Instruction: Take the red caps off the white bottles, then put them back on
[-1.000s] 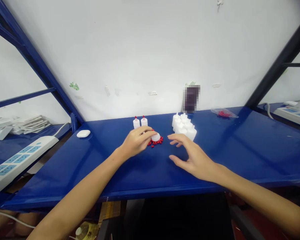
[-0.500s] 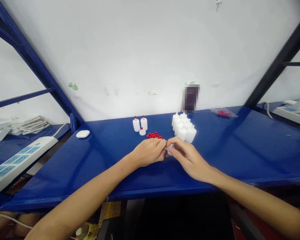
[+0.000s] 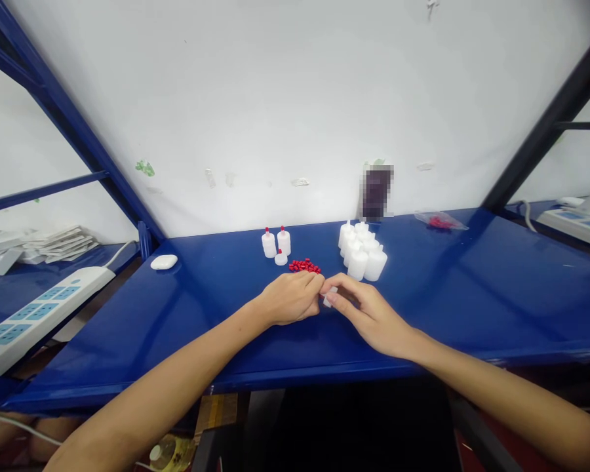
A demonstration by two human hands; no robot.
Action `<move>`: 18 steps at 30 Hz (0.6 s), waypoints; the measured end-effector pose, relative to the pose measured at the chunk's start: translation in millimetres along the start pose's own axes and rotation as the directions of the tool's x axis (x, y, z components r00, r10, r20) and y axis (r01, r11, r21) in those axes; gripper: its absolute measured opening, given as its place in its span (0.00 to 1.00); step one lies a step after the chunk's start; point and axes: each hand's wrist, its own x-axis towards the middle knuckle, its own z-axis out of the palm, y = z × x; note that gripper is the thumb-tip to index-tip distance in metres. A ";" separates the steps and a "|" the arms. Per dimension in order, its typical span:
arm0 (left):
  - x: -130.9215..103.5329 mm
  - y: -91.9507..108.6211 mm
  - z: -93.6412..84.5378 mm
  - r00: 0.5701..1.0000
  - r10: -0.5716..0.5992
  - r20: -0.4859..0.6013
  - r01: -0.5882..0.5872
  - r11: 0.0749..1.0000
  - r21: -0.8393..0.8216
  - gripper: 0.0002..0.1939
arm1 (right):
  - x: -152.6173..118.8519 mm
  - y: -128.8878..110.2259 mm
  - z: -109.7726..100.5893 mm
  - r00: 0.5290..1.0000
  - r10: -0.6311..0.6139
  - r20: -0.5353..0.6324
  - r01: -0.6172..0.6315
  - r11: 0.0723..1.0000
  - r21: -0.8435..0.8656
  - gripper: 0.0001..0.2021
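Above the front half of the blue table, my left hand point(image 3: 295, 298) and my right hand point(image 3: 366, 308) meet at the fingertips. My right thumb and fingers pinch a small white piece point(image 3: 330, 297). The fingers of my left hand are curled closed against it, and what they grip is hidden. Just beyond my left hand lies a pile of small red caps point(image 3: 305, 265). Behind the pile stand two white bottles with red tips point(image 3: 284, 243) and a low white cap with a red tip point(image 3: 280, 258). White bottles with pointed tops point(image 3: 358, 261) stand grouped beyond my right hand.
The blue table point(image 3: 472, 295) runs against a white wall. A white oval object point(image 3: 164, 262) lies at its left, a plastic bag with red pieces point(image 3: 440, 221) at the back right. A power strip point(image 3: 39, 314) is at the far left. A pixelated dark object point(image 3: 376, 192) leans on the wall.
The white piece between my hands has turned and shows differently, now shifted slightly left. My right hand has moved a little left at the fingertips.
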 end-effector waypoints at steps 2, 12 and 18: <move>-0.6 -0.7 2.3 1.000 0.014 0.004 -0.014 1.000 0.002 0.03 | 0.7 -0.8 0.3 1.000 0.004 0.010 -0.004 1.000 -0.024 0.08; -7.5 -23.2 -10.5 0.933 -0.346 0.100 0.333 0.935 0.123 0.06 | -6.6 1.5 2.0 0.984 -0.076 -0.163 0.018 0.943 -0.333 0.20; -21.6 -54.6 -17.2 0.904 -0.392 0.171 0.385 0.920 0.076 0.14 | -31.1 19.9 -31.9 0.985 -0.170 -0.040 0.111 0.788 -0.605 0.10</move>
